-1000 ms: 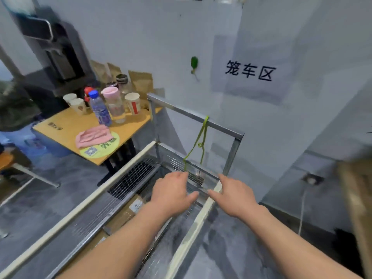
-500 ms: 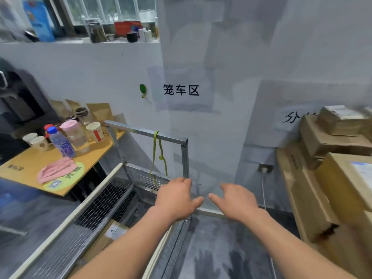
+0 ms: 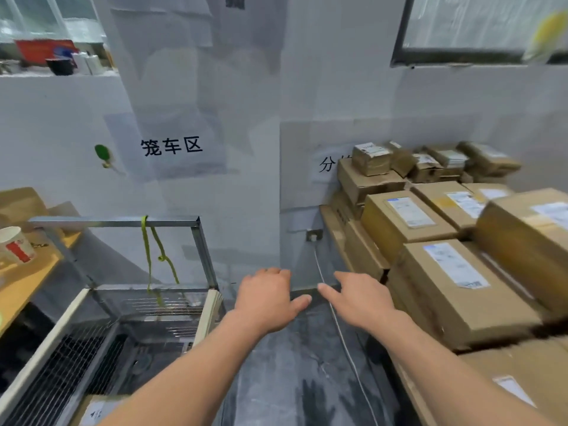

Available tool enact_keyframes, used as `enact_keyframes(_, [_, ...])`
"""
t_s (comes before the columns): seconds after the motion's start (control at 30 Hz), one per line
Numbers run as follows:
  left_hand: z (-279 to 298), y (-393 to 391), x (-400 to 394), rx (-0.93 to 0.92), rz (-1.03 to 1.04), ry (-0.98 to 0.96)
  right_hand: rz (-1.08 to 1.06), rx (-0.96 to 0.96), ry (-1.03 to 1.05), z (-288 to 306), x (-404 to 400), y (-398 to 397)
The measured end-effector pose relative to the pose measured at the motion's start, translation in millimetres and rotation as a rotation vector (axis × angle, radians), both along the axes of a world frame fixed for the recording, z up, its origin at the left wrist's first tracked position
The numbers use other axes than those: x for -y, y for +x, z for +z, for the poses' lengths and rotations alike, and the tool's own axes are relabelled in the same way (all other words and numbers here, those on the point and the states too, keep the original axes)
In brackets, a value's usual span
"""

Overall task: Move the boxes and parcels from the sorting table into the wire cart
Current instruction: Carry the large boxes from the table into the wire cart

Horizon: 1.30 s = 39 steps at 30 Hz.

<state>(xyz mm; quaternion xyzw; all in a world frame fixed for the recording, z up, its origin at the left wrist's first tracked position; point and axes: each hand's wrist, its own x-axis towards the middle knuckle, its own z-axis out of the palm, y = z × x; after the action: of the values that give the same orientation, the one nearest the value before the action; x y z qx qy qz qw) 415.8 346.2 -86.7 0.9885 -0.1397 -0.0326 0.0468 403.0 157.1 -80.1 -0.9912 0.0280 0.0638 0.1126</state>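
Observation:
Several brown cardboard boxes with white labels are stacked at the right; the nearest large box lies just right of my right hand. Smaller parcels sit on top at the back. The wire cart stands at the lower left, with a box partly visible inside it. My left hand and my right hand hover palm-down over the grey floor between cart and boxes, fingers relaxed and holding nothing.
A yellow table with a paper cup stands left of the cart. A green cord hangs from the cart's top rail. A white cable runs down from a wall socket across the floor.
The view has swung right, from the cart toward the stacked boxes. Both hands have moved off the cart's rim and now hang over the floor, still empty.

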Motion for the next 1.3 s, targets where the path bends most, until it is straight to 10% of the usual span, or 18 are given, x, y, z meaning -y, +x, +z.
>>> enact_keyframes(0.6, [1.3, -93.9, 139.6, -0.033, -0.419, -0.076, -0.440, 0.060, -0.002, 14.2, 128.0, -162.4])
enact_keyframes(1.3, [-71.5, -156.6, 306.2, -0.306, -0.269, -0.002, -0.571, -0.143, -0.034, -74.2, 336.6, -209.4])
